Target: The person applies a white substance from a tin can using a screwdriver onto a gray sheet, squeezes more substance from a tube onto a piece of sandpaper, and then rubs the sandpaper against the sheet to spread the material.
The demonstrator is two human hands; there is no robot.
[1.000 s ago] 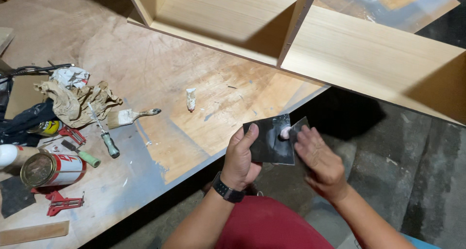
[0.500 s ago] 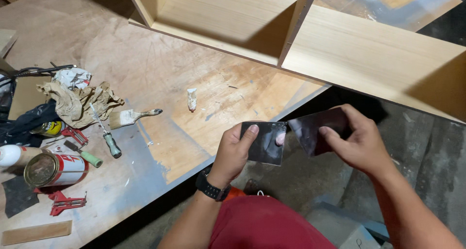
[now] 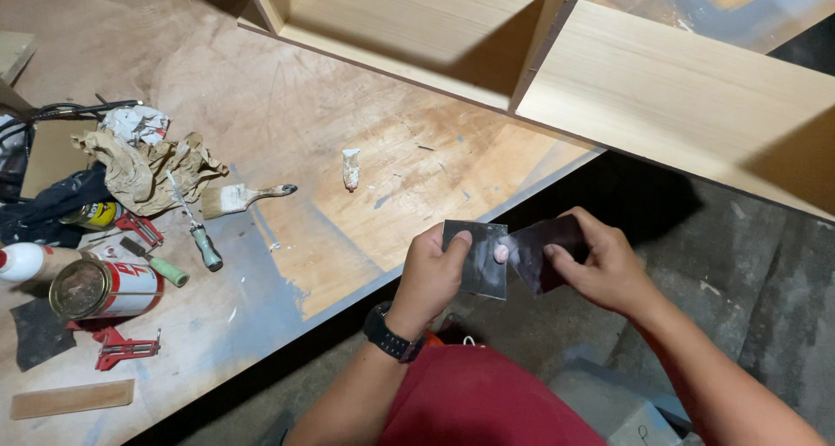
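Note:
My left hand (image 3: 432,274) grips a dark, shiny rectangular plate (image 3: 480,263) by its left edge, with a small pink blob (image 3: 501,254) of putty near the plate's right edge. My right hand (image 3: 600,268) holds a second dark flexible piece (image 3: 544,250) whose left end touches the plate next to the blob. Both hands hover just off the front edge of the plywood worktable (image 3: 287,133). A black watch (image 3: 387,333) is on my left wrist.
A small white tube (image 3: 350,168) lies on the table near a paintbrush (image 3: 243,197). Further left are a screwdriver (image 3: 198,233), crumpled cloth (image 3: 143,167), an open can (image 3: 100,288) and red clamps (image 3: 117,346). A wooden shelf frame (image 3: 557,54) lies across the table's back.
My right hand first touched the plate with a fingertip, then picked up the second dark piece and brought its end to the plate by the pink blob.

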